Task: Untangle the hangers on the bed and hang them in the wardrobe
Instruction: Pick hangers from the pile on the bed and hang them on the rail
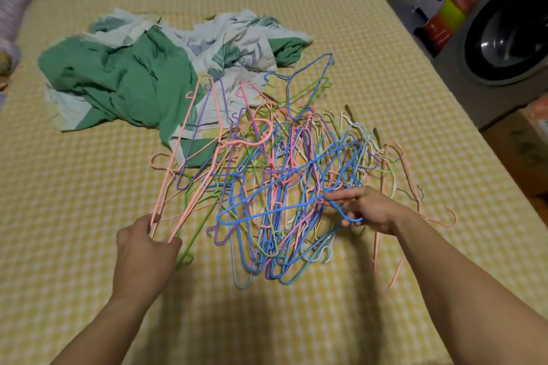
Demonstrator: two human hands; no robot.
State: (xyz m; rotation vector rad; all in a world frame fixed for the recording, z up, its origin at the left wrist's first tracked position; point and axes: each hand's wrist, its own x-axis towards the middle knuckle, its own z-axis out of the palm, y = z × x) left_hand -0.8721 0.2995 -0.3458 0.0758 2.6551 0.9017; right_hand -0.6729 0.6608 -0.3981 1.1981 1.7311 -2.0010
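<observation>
Here the hangers (pixel 284 175) lie in one big knotted heap on the bed (pixel 89 246), near its middle, with their far edge overlapping a crumpled green and white sheet (pixel 124 77). The left hand (pixel 145 255) grips the lower ends of a few pink hangers (pixel 178 157), fingers curled round the thin bars at the left side of the heap. The right hand (pixel 367 207) pinches a blue hanger (pixel 284 187) close to its hook, thumb and forefinger pressed onto the wire while the other fingers lie loosely curled.

These look like thin coated wire: light, fairly stiff but springy, and smooth enough to slide past one another. The hooks and small notches are what will likely snag. Taking one by its hook or neck and easing it out along its own plane seems safer than tugging, which could bend a frame or tighten the knot. A washing machine (pixel 504 38) stands beside the bed on the right.
</observation>
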